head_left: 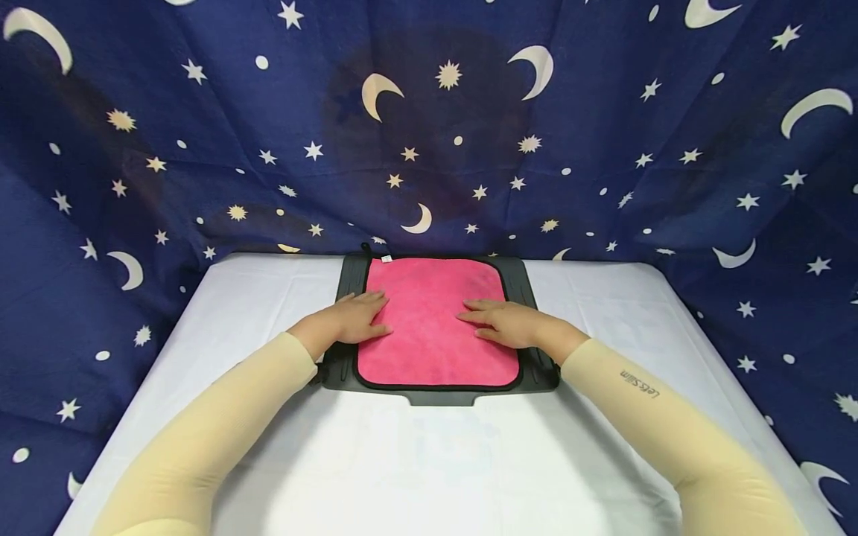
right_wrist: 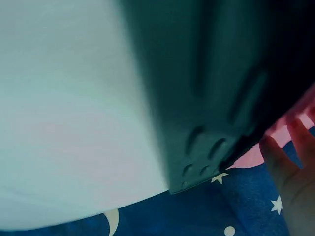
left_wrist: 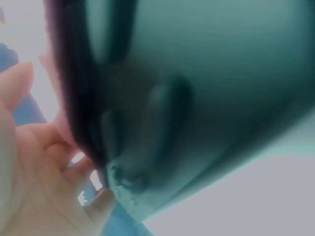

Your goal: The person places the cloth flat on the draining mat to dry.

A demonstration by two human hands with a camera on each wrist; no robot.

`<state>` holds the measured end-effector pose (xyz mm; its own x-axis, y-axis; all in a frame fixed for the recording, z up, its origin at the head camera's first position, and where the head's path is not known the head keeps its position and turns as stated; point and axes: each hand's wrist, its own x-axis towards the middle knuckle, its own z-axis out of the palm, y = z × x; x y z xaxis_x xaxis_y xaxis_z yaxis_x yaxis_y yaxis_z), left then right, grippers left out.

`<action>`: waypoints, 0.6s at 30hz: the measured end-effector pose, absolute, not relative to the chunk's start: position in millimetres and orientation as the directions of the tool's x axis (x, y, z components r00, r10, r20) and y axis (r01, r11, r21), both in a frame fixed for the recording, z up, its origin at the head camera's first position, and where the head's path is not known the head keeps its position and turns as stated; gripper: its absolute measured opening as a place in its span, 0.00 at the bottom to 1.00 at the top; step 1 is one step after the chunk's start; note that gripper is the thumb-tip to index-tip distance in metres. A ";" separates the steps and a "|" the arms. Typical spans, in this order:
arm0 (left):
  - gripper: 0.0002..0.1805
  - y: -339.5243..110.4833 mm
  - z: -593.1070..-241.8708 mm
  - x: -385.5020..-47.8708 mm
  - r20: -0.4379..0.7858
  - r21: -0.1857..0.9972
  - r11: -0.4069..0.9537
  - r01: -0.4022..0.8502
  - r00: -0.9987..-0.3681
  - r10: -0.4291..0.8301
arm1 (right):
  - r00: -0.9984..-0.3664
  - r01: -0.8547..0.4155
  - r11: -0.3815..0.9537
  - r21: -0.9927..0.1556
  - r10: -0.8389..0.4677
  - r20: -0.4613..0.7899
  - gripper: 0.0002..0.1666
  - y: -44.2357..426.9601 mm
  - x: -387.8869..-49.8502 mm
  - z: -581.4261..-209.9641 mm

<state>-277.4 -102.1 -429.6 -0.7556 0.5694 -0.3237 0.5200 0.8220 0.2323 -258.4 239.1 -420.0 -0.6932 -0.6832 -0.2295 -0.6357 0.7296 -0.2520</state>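
A pink cloth (head_left: 436, 350) with black edging lies spread flat on a dark grey ribbed mat or tray (head_left: 442, 398). My left hand (head_left: 358, 318) rests on the cloth's left edge, its fingers extended over the pink surface. On the opposite edge, my right hand (head_left: 509, 324) lies with fingers stretched toward the middle of the cloth. Neither hand grips anything. In the left wrist view, the left hand (left_wrist: 49, 177) is beside the cloth's dark border. The right wrist view catches a few fingers of the right hand (right_wrist: 298, 172) touching the pink cloth (right_wrist: 251, 157).
The grey mat sits near the back edge of a table with a white cover (head_left: 429, 469). Behind and at both sides hangs a dark blue curtain (head_left: 469, 119) with moons and stars. A black loop (head_left: 365, 248) and a small white label (head_left: 386, 259) are at the cloth's back left corner.
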 end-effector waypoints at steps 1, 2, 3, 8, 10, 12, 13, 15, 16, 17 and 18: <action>0.43 -103.5 -428.8 -275.6 -0.338 0.207 0.822 0.530 -0.750 0.569 | -0.687 -0.646 0.726 -0.237 -0.688 -0.235 0.30 240.4 -256.1 -420.0; 0.43 -105.3 -429.3 -274.2 -0.348 0.187 0.822 0.538 -0.746 0.568 | -0.681 -0.655 0.720 -0.229 -0.694 -0.235 0.30 242.1 -254.3 -419.9; 0.44 -107.2 -429.2 -272.4 -0.357 0.175 0.822 0.542 -0.743 0.566 | -0.675 -0.665 0.712 -0.224 -0.702 -0.229 0.29 244.4 -253.0 -420.5; 0.48 -122.1 -432.2 -267.7 -0.360 0.203 0.821 0.534 -0.739 0.569 | -0.677 -0.659 0.707 -0.257 -0.706 -0.207 0.31 254.9 -249.7 -423.0; 0.49 -126.5 -430.5 -264.6 -0.351 0.245 0.818 0.520 -0.739 0.575 | -0.692 -0.630 0.725 -0.280 -0.687 -0.222 0.32 256.9 -247.9 -422.1; 0.50 -129.2 -428.5 -259.6 -0.334 0.278 0.807 0.520 -0.736 0.589 | -0.704 -0.601 0.740 -0.302 -0.669 -0.239 0.33 258.1 -245.2 -419.8; 0.50 -130.0 -427.9 -256.6 -0.323 0.287 0.800 0.527 -0.733 0.599 | -0.707 -0.592 0.743 -0.312 -0.665 -0.242 0.34 258.7 -243.1 -418.1; 0.50 -130.6 -425.7 -249.8 -0.308 0.313 0.784 0.536 -0.724 0.617 | -0.708 -0.587 0.737 -0.335 -0.668 -0.230 0.34 260.8 -238.6 -415.3; 0.50 -130.8 -424.5 -246.3 -0.305 0.326 0.777 0.538 -0.718 0.625 | -0.709 -0.585 0.736 -0.341 -0.668 -0.225 0.35 262.6 -236.4 -414.7; 0.51 -131.2 -424.0 -243.2 -0.301 0.332 0.771 0.543 -0.714 0.632 | -0.709 -0.584 0.733 -0.350 -0.670 -0.220 0.35 264.3 -234.2 -414.3; 0.51 -131.7 -423.6 -240.4 -0.300 0.338 0.767 0.545 -0.710 0.637 | -0.708 -0.584 0.730 -0.356 -0.672 -0.217 0.35 266.1 -231.9 -414.2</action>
